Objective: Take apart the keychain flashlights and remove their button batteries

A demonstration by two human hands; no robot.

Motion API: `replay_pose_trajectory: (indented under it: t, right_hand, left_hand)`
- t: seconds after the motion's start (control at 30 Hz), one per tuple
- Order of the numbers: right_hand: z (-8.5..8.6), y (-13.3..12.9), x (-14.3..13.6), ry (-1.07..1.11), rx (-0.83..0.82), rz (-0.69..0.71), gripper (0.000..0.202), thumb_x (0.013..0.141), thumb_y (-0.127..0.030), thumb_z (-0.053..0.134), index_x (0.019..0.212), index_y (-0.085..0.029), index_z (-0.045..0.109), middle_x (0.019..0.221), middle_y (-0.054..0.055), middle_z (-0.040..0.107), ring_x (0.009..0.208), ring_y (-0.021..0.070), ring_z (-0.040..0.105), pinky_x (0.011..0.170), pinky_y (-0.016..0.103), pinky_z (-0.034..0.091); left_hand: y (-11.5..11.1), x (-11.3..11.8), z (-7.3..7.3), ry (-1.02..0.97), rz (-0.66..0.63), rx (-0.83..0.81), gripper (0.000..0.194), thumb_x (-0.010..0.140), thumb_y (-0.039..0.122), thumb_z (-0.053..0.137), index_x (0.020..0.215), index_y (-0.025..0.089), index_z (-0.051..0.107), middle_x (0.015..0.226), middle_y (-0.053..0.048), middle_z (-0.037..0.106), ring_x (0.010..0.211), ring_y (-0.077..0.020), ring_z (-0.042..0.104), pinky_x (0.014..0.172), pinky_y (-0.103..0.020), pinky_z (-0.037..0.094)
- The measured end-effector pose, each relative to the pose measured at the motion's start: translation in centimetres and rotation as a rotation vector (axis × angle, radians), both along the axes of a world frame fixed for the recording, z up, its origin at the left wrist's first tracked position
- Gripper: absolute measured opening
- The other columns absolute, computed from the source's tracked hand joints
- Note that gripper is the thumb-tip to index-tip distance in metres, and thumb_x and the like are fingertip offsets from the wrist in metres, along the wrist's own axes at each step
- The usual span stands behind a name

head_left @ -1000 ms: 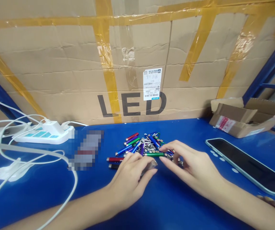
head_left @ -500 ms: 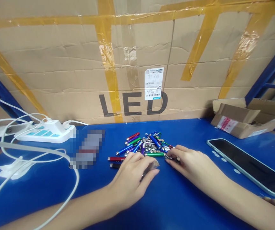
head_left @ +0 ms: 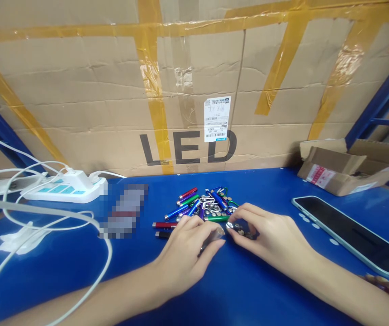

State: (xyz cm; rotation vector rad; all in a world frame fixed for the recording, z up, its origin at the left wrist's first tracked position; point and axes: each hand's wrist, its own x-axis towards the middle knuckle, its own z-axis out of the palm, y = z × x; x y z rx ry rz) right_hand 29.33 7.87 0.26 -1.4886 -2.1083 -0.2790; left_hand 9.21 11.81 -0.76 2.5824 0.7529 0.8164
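On the blue table lies a pile of several coloured metal tubes [head_left: 177,212], small carabiner clips [head_left: 224,192] and button-like silver discs. My left hand [head_left: 189,253] is closed round a dark cylinder with a round, pale end [head_left: 219,232], most of it hidden by the fingers. Just right of it, my right hand [head_left: 267,228] pinches a small shiny metal piece [head_left: 229,225] between thumb and forefinger, with more small dark or metallic pieces under its fingers. A green tube [head_left: 216,218] lies between the hands and the pile. The hands do not touch.
A phone [head_left: 347,231] lies at the right, near several pale discs [head_left: 311,222]. Behind it stands an open cardboard box [head_left: 337,174]. At the left are a power strip [head_left: 79,192], white cables [head_left: 108,258] and a pixelated item [head_left: 125,213]. A large carton [head_left: 113,99] stands behind.
My right hand has moved slightly left, closer to my left hand, and the shiny piece at its fingertips now shows clearly. My left hand has hardly moved.
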Motion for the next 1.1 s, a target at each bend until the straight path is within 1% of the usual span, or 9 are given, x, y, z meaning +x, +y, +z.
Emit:
replay_pose_trajectory:
  t: [0.1, 0.2, 0.33, 0.57, 0.8, 0.97, 1.1]
  right_hand:
    - [0.16, -0.35, -0.29, 0.108, 0.095, 0.070, 0.005, 0.080, -0.024, 0.059, 0.081, -0.021, 0.064, 0.074, -0.005, 0.066, 0.048, 0.0074, 0.057, 0.042, 0.018, 0.039]
    - [0.12, -0.52, -0.62, 0.207, 0.113, 0.111, 0.005, 0.075, -0.021, 0.062, 0.079, -0.022, 0.066, 0.065, -0.007, 0.065, 0.046, 0.0063, 0.056, 0.045, 0.017, 0.041]
    - [-0.09, -0.43, -0.72, 0.242, 0.024, 0.141, 0.009, 0.072, -0.017, 0.063, 0.079, -0.023, 0.067, 0.064, -0.007, 0.065, 0.045, 0.0057, 0.055, 0.045, 0.016, 0.041]
    - [0.04, -0.33, -0.54, 0.268, -0.105, 0.117, 0.012, 0.069, -0.014, 0.064, 0.077, -0.022, 0.062, 0.065, -0.008, 0.064, 0.047, 0.0058, 0.054, 0.046, 0.016, 0.040]
    - [0.08, -0.34, -0.71, 0.271, -0.176, 0.103, 0.003, 0.075, -0.021, 0.063, 0.076, -0.023, 0.061, 0.065, -0.007, 0.063, 0.048, 0.0071, 0.055, 0.047, 0.018, 0.041]
    - [-0.08, -0.19, -0.70, 0.269, -0.274, 0.109, 0.005, 0.075, -0.018, 0.062, 0.076, -0.022, 0.062, 0.068, -0.006, 0.064, 0.051, 0.0080, 0.056, 0.049, 0.019, 0.041]
    - [-0.16, -0.10, -0.67, 0.262, -0.288, 0.127, 0.005, 0.075, -0.018, 0.062, 0.078, -0.021, 0.063, 0.071, -0.003, 0.063, 0.055, 0.0094, 0.057, 0.052, 0.020, 0.044]
  left_hand:
    - [0.05, 0.00, -0.05, -0.008, -0.005, 0.013, 0.011, 0.094, 0.023, 0.047, 0.096, 0.018, 0.056, 0.078, -0.002, 0.055, 0.072, -0.0174, 0.048, 0.069, -0.030, 0.038]
    - [0.08, 0.00, -0.11, -0.032, -0.028, 0.008, 0.010, 0.093, 0.022, 0.048, 0.096, 0.018, 0.057, 0.078, -0.002, 0.056, 0.072, -0.0173, 0.048, 0.070, -0.030, 0.038]
    - [0.09, 0.00, -0.14, -0.038, -0.055, 0.006, 0.012, 0.093, 0.022, 0.048, 0.097, 0.016, 0.058, 0.080, -0.003, 0.058, 0.074, -0.0175, 0.048, 0.071, -0.031, 0.037]
    - [0.06, -0.07, -0.14, -0.011, -0.051, -0.015, 0.016, 0.094, 0.025, 0.045, 0.097, 0.017, 0.058, 0.078, -0.003, 0.056, 0.075, -0.0182, 0.046, 0.070, -0.032, 0.036]
    - [0.04, -0.10, -0.11, -0.017, -0.060, 0.007, 0.017, 0.094, 0.024, 0.043, 0.093, 0.016, 0.058, 0.075, -0.003, 0.055, 0.072, -0.0173, 0.045, 0.068, -0.031, 0.035]
    - [-0.01, -0.09, -0.05, -0.017, -0.054, 0.005, 0.016, 0.094, 0.024, 0.043, 0.093, 0.017, 0.057, 0.076, -0.003, 0.055, 0.072, -0.0175, 0.047, 0.068, -0.032, 0.037]
    - [-0.10, -0.03, 0.05, -0.031, -0.046, 0.015, 0.016, 0.093, 0.023, 0.043, 0.092, 0.018, 0.058, 0.075, -0.003, 0.054, 0.071, -0.0173, 0.047, 0.067, -0.031, 0.038]
